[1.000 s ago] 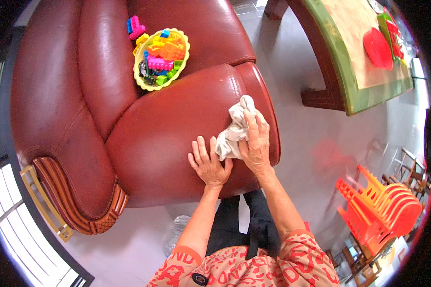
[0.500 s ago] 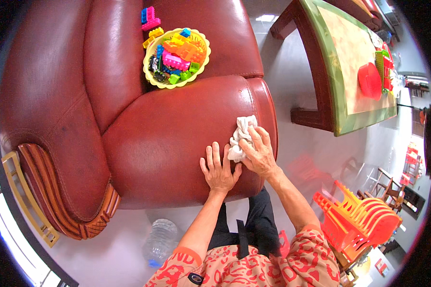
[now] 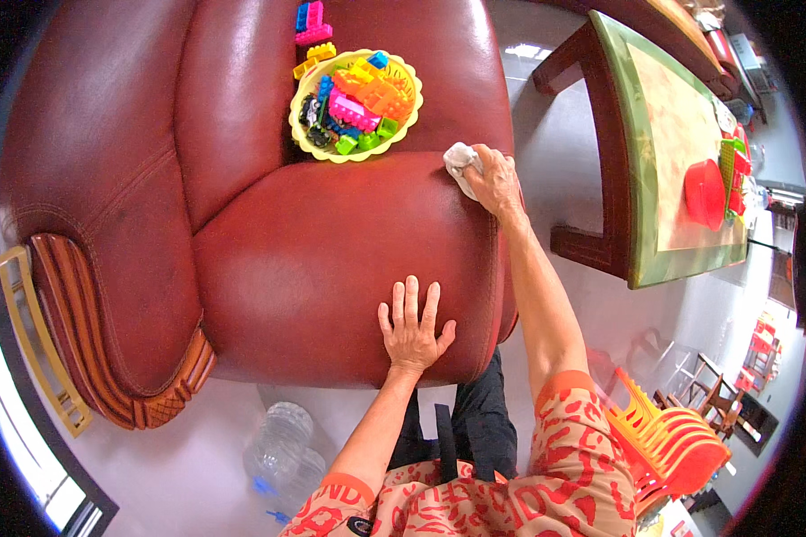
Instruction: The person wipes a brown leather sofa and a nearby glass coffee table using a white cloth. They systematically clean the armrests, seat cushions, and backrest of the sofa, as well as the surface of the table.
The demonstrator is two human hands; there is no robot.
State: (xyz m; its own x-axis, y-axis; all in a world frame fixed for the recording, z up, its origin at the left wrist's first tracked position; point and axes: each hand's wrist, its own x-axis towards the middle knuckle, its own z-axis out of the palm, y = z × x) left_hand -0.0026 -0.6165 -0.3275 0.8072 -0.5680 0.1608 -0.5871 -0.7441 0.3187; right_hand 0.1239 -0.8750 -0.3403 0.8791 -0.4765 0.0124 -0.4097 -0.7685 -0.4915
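My right hand (image 3: 495, 183) is closed on a crumpled white cloth (image 3: 461, 165), pressing it to the front edge of a dark red leather sofa (image 3: 313, 259). The arm reaches forward, near the seam between two seat cushions. My left hand (image 3: 412, 333) lies flat on the nearer cushion with its fingers spread, holding nothing. Beyond the cushion seam, left of the cloth, a yellow scalloped basket (image 3: 356, 155) sits on the seat, full of colourful toy bricks (image 3: 367, 97). A few more bricks (image 3: 313, 22) lie beside it, against the backrest.
A low table (image 3: 640, 179) with a green border stands to the right, bearing a red basket (image 3: 705, 194). Stacked orange plastic chairs (image 3: 676, 443) are at the lower right. Clear plastic bottles (image 3: 282, 434) stand on the floor by the sofa. A carved wooden armrest (image 3: 107, 349) is at left.
My right hand has slid the cloth forward along the sofa's edge, away from my left hand. My left hand stays flat on the cushion, a little nearer to me. The view has shifted slightly.
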